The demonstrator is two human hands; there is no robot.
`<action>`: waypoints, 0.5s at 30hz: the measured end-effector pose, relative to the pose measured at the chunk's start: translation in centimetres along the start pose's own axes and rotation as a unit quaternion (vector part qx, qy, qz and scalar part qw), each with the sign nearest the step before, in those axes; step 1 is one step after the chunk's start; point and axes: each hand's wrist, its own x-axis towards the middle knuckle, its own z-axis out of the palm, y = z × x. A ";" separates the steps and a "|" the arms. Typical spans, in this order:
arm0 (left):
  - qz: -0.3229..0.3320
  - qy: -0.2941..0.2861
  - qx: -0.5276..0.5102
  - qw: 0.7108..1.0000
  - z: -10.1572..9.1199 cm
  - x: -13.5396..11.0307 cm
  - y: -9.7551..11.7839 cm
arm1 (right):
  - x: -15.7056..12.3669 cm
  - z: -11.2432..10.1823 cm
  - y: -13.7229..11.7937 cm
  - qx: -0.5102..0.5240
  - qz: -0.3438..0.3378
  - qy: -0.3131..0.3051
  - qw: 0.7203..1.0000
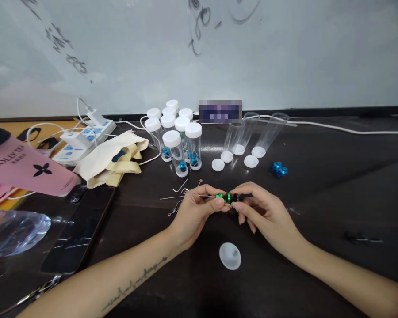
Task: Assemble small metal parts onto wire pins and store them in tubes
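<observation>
Between my two hands is a small cylindrical metal piece with a shiny green end [223, 197] and a black end [234, 198]. Thumb and fingers of my left hand [195, 212] pinch the green end. My right hand [268, 210] grips the black end with thumb and forefinger, its other fingers curled below. A thin straight wire [169, 198] runs out to the left past my left hand. On the dark table near that hand lie bent hex keys [181, 186] and thin wires with small coloured ends [170, 214]. A translucent white disc [230, 256] lies below both hands.
Capped clear tubes [194, 145] with blue parts stand at the back. Open tubes [265, 134] and loose white caps [251, 161] are right of them. Blue metal parts [279, 169] lie farther right. At left are a phone [79, 229], pink cup [33, 165], cloth pouch [109, 154] and power strip [99, 132].
</observation>
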 end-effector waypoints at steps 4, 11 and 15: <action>-0.002 -0.006 -0.005 1.000 0.1 0.0 0.0 | -0.1 -0.1 0.0 -0.007 0.005 -0.006 1.000; 0.000 -0.008 -0.010 1.000 0.0 0.0 0.0 | -0.2 0.0 0.0 0.000 0.001 -0.002 1.000; 0.000 -0.011 -0.011 1.000 0.0 0.1 0.0 | -0.1 0.0 0.0 -0.001 0.003 -0.002 1.000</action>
